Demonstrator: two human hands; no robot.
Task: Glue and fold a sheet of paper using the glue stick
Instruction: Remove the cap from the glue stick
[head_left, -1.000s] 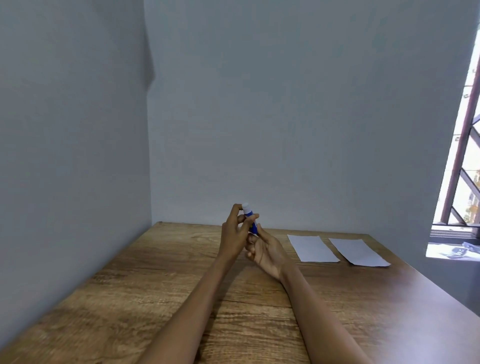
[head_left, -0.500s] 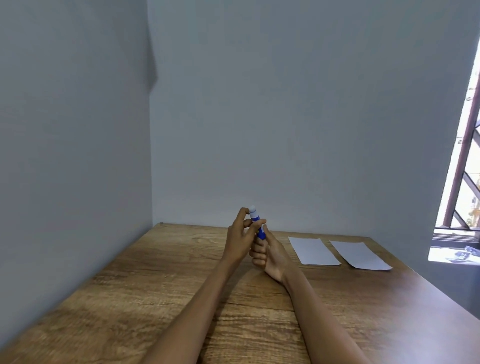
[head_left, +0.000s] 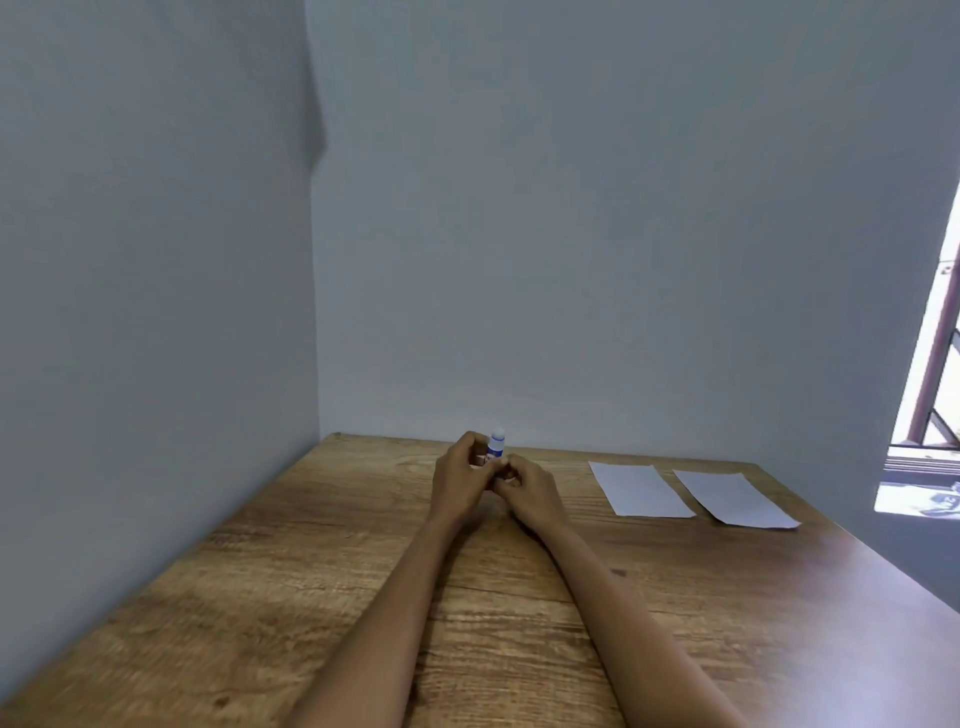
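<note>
A blue and white glue stick (head_left: 496, 445) stands upright between both hands at the far middle of the wooden table (head_left: 311, 597). My left hand (head_left: 462, 480) curls around its left side. My right hand (head_left: 530, 491) pinches its lower part from the right. Only the white top and a bit of the blue body show above the fingers. Two white paper sheets lie flat to the right, the nearer sheet (head_left: 640, 490) and the farther sheet (head_left: 732, 499), both apart from my hands.
Grey walls close off the table on the left (head_left: 145, 312) and at the back. A window with a brown frame (head_left: 930, 395) is at the far right. The table's right edge runs diagonally below the sheets.
Both hands have come down toward the table with the glue stick, which now stands more upright. The camera has tilted so the table sits lower in view.
</note>
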